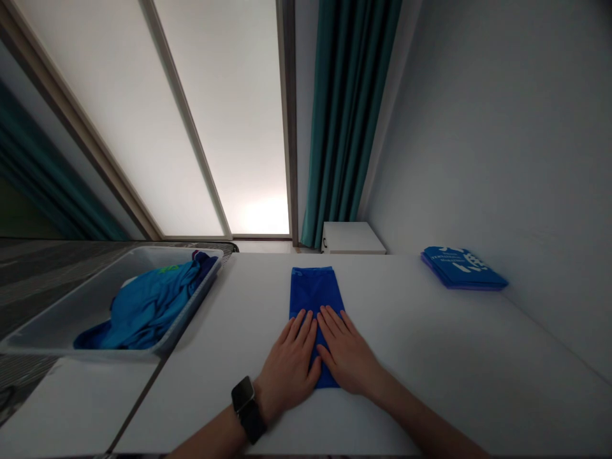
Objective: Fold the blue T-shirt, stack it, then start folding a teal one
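Head view: folded blue cloth (313, 290) flat on white table (229, 370), left hand (292, 363) and right hand (348, 358) spread palm-down on it, side by side; plastic bin (48, 328) of crumpled blue clothing (150, 306) at left, blue stack (461, 268) by wall (502, 140) at right

Passable across the table (239, 319) between bin (52, 325) and blue cloth (310, 290), and again from cloth to folded stack (461, 268). Blocked over the cloth's nearer part by left hand (296, 363) and right hand (347, 354), side by side. Bounded leftward by raised bin sides, rightward by wall (526, 159).
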`<state>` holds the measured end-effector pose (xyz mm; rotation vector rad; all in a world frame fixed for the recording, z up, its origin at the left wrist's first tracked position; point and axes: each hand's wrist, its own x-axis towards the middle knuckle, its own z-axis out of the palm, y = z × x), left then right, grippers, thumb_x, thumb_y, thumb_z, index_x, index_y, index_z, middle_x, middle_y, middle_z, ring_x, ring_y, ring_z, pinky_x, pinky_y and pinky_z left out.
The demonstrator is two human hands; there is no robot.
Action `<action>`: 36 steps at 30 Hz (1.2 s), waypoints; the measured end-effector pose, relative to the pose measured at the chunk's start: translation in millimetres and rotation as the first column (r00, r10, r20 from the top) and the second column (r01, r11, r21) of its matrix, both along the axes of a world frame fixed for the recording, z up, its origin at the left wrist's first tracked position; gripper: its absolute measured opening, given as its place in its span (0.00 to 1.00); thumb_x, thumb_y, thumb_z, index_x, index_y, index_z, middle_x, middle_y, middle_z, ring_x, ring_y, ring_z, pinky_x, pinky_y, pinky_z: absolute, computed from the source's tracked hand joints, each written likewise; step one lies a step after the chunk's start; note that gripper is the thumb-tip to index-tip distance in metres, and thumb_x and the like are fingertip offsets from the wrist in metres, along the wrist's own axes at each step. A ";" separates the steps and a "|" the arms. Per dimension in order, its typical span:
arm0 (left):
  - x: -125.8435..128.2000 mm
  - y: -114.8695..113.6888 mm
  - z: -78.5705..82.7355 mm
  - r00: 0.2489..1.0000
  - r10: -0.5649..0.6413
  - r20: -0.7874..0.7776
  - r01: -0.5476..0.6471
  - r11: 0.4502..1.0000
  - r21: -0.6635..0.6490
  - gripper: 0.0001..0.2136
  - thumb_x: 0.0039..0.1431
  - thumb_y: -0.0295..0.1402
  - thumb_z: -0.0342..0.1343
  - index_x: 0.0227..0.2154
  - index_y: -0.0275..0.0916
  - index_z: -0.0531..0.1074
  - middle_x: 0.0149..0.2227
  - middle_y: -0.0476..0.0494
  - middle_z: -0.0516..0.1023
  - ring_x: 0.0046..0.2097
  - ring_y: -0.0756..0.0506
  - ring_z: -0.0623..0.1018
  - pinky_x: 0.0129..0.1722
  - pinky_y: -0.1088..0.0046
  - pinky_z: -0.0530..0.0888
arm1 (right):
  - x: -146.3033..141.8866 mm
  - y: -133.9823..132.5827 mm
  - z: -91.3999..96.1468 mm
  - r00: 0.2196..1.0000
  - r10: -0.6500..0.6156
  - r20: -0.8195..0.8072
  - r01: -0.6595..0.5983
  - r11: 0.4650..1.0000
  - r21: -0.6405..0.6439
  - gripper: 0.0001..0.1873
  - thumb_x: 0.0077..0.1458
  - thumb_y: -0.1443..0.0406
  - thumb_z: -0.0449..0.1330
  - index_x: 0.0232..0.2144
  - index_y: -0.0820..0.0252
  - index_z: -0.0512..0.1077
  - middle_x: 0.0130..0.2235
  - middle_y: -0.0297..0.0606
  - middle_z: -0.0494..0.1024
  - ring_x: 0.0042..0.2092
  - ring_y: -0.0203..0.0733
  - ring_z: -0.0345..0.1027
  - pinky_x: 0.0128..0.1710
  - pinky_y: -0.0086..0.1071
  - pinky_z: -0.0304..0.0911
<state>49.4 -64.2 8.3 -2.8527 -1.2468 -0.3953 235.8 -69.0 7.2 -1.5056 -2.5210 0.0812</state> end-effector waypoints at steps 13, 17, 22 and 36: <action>-68.9 6.9 -4.8 0.997 0.076 0.012 -0.076 0.997 -0.013 0.27 0.71 0.38 0.37 0.68 0.37 0.43 0.68 0.37 0.52 0.68 0.42 0.55 0.65 0.58 0.58 | 45.9 14.3 -4.7 0.976 -0.142 -0.165 0.107 0.973 -0.204 0.33 0.68 0.52 0.34 0.69 0.62 0.42 0.70 0.44 0.44 0.70 0.44 0.37 0.67 0.47 0.43; -112.5 21.5 -11.7 0.988 0.146 0.040 -0.147 0.989 0.027 0.26 0.71 0.37 0.37 0.68 0.37 0.44 0.67 0.35 0.54 0.68 0.41 0.56 0.64 0.56 0.58 | 80.3 25.6 -18.2 0.951 -0.244 -0.188 0.212 0.961 -0.176 0.35 0.67 0.51 0.33 0.68 0.63 0.44 0.69 0.46 0.48 0.69 0.47 0.41 0.66 0.48 0.46; -96.9 19.7 -2.2 0.992 0.110 0.061 -0.111 0.994 0.010 0.26 0.71 0.37 0.37 0.69 0.38 0.42 0.68 0.36 0.52 0.68 0.42 0.55 0.65 0.56 0.58 | 60.5 16.5 -13.3 0.971 -0.220 -0.099 0.215 0.975 -0.062 0.33 0.68 0.53 0.34 0.68 0.64 0.45 0.69 0.46 0.50 0.69 0.46 0.41 0.67 0.50 0.44; -10.4 -7.1 3.1 0.997 -0.076 0.028 0.077 0.996 -0.034 0.27 0.67 0.38 0.44 0.66 0.33 0.51 0.68 0.37 0.53 0.69 0.41 0.53 0.67 0.56 0.55 | -11.8 -14.0 2.1 0.995 -0.103 -0.009 0.103 0.994 -0.033 0.31 0.67 0.57 0.38 0.67 0.66 0.52 0.69 0.44 0.48 0.70 0.47 0.38 0.67 0.52 0.36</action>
